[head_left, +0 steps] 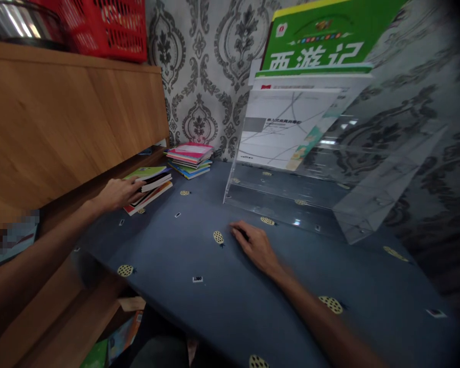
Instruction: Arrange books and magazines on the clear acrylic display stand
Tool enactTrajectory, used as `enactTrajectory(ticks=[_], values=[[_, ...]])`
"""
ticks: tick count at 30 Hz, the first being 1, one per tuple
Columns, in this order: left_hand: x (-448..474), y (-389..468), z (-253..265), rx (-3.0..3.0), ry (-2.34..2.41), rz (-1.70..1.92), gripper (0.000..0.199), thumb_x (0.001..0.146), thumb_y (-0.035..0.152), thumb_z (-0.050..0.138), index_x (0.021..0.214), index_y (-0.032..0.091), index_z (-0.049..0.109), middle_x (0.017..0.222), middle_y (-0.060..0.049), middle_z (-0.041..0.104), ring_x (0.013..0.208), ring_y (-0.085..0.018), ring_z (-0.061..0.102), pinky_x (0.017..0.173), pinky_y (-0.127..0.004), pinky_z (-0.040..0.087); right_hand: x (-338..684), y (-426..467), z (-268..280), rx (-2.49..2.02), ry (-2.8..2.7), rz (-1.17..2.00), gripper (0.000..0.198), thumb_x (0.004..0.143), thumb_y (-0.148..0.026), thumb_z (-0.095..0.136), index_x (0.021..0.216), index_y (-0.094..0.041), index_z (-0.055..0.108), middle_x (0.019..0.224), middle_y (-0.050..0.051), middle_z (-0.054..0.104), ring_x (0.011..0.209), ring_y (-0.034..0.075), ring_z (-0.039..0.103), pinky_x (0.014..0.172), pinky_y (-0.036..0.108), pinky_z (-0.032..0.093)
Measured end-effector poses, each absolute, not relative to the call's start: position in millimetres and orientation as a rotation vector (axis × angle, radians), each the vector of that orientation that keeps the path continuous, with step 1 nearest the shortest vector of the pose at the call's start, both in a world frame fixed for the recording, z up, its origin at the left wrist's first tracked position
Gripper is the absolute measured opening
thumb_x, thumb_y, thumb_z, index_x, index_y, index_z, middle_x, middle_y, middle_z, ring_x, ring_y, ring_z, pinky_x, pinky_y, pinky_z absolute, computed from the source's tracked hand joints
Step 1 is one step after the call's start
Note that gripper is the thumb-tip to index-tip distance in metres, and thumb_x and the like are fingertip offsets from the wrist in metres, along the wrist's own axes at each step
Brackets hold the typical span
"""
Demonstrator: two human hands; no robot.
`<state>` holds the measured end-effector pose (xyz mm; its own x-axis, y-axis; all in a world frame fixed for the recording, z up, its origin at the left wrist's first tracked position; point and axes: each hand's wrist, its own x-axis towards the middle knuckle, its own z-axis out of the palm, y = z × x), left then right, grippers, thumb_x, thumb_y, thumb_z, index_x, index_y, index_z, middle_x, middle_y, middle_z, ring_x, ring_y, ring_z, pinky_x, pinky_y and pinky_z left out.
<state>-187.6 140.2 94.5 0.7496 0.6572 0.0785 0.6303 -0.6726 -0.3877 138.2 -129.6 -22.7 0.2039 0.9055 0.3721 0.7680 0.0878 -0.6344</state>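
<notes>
My left hand (120, 194) reaches to a small stack of books (157, 186) at the left side of the table, its fingers closed on the near edge of the upper ones. The top book has a green cover, and a book with a red edge lies at the bottom. Behind it stands a second pile of thin books (189, 156), pink on top and blue below. Resting on the dark blue tablecloth (176, 245), my right hand (256, 248) is loosely curled, with a gap between thumb and forefinger and nothing seen in it.
A clear acrylic rack (283, 191) holds a green book (325, 36) and white booklets (283, 128) at the back right. To the left is a wooden cabinet (72, 117) with a red plastic basket (111, 25) and a shiny metal pot (23, 23). More books (118, 340) lie below the table.
</notes>
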Motion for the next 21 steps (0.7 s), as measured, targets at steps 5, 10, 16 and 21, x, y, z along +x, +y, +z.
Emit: enactTrajectory(ticks=[5,10,16,21], values=[[-188.3,147.2,110.4,-2.549,-1.005,0.112,0.047,0.101,0.048,0.036,0.14,0.027,0.053,0.136,-0.011,0.061,0.104,-0.027,0.069,0.077,-0.031,0.048,137.9,-129.9,-22.2,-1.693,-1.593,0.205,0.026,0.098,-0.031,0.047,0.106,-0.023,0.07,0.101,0.007,0.076,0.092,0.023,0.071,0.085,0.037,0.055],[-189.6,149.8,108.0,-2.602,-0.961,0.129,0.056,0.097,0.054,0.045,0.144,0.024,0.049,0.139,-0.013,0.059,0.113,-0.03,0.066,0.081,-0.033,0.049,138.5,-129.4,-23.9,-1.692,-1.597,0.195,0.026,0.097,-0.03,0.046,0.107,-0.021,0.069,0.101,0.007,0.076,0.092,0.023,0.071,0.085,0.037,0.055],[-187.1,145.5,101.9,-2.592,-0.958,0.174,0.047,0.099,0.032,0.037,0.144,0.025,0.049,0.145,-0.012,0.056,0.108,-0.027,0.068,0.082,-0.034,0.051,139.0,-128.1,-26.1,-1.685,-1.59,0.197,0.025,0.097,-0.029,0.048,0.106,-0.023,0.07,0.099,0.007,0.077,0.09,0.023,0.072,0.083,0.037,0.055],[-185.7,145.0,83.8,-2.599,-0.968,0.069,0.056,0.092,0.018,0.034,0.145,0.025,0.053,0.139,-0.012,0.062,0.097,-0.031,0.072,0.08,-0.041,0.054,134.1,-131.7,-26.4,-1.694,-1.596,0.148,0.024,0.096,-0.022,0.048,0.104,-0.022,0.07,0.1,0.007,0.078,0.092,0.022,0.073,0.085,0.036,0.056]])
